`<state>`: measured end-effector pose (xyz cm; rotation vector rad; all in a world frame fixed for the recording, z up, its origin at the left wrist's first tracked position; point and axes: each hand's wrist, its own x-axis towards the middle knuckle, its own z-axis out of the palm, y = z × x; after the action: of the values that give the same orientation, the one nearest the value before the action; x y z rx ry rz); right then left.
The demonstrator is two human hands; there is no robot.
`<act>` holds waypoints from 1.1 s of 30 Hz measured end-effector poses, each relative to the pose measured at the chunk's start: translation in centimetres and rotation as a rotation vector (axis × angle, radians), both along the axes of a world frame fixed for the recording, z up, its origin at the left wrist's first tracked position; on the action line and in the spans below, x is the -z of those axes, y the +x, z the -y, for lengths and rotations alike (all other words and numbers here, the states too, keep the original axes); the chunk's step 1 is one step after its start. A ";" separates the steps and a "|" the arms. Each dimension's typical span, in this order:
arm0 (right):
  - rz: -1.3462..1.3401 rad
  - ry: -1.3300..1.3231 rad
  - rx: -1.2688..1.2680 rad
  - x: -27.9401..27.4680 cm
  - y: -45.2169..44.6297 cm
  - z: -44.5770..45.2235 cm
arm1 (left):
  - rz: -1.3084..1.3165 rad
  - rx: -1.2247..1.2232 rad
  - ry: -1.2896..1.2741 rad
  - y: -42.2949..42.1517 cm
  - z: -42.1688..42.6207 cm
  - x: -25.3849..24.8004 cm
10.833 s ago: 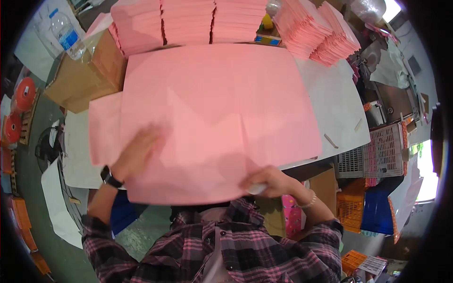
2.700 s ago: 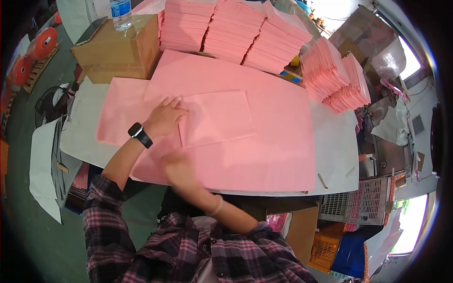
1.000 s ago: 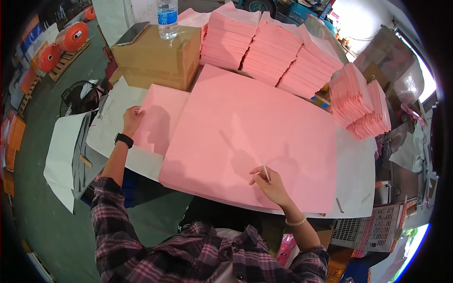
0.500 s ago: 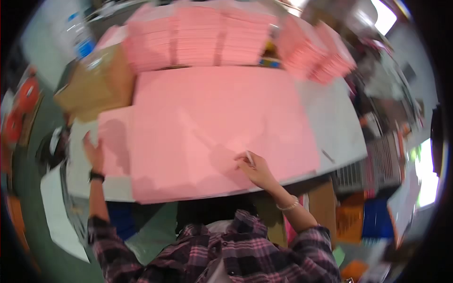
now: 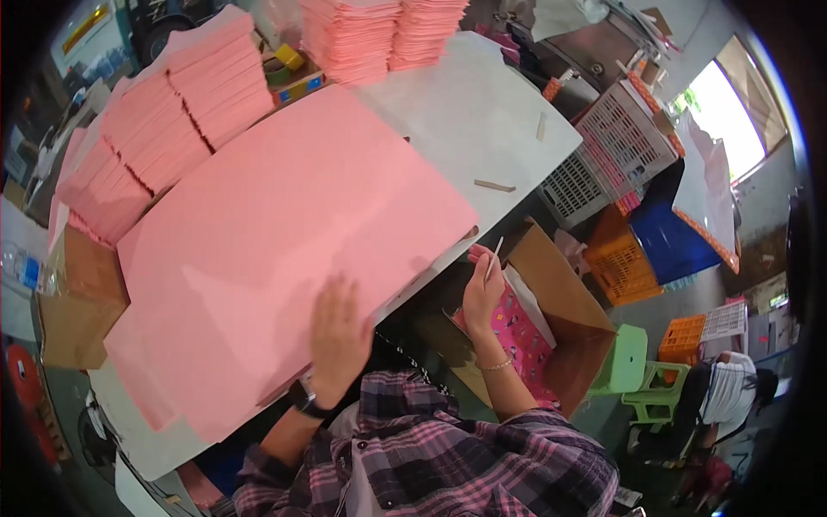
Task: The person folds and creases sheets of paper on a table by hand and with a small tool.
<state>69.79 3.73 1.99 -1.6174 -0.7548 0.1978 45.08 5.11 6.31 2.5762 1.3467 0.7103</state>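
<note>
A large pink sheet covers much of the white table. My left hand is spread flat over its front edge, slightly blurred, holding nothing. My right hand is off the table's front edge, above an open cardboard box. Its fingers are closed around a thin pale stick that points upward; I cannot make out its exact kind. Inside the box lies bright pink patterned material. A smaller pink piece shows from under the sheet's left end.
Tall stacks of pink sheets line the back, with more stacks further right. A closed carton stands at the left. Plastic crates, a green stool and a bent-over person are to the right.
The view has turned right. My left hand has moved from the table's left end onto the sheet's front edge. My right hand, still holding the stick, has moved off the sheet toward the box.
</note>
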 end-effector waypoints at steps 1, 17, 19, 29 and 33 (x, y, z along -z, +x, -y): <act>-0.031 0.008 0.001 0.6 0.3 0.0 | -0.009 0.019 0.004 2.2 -0.5 0.8; -0.218 0.004 0.001 2.6 0.5 0.4 | -0.285 0.010 0.191 12.2 -5.4 4.1; -0.239 0.011 -0.015 2.6 0.5 0.4 | -0.292 -0.004 0.203 12.2 -5.7 4.2; -0.041 -0.120 0.001 1.8 0.8 -0.2 | -0.237 -0.001 0.182 12.4 -6.0 4.4; 0.323 -0.249 0.054 0.0 1.6 -1.9 | -0.202 0.029 0.135 12.3 -6.1 4.2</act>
<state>71.40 5.66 1.98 -1.9315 -0.9600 -0.0113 57.39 11.23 2.13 2.8352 1.3560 0.5670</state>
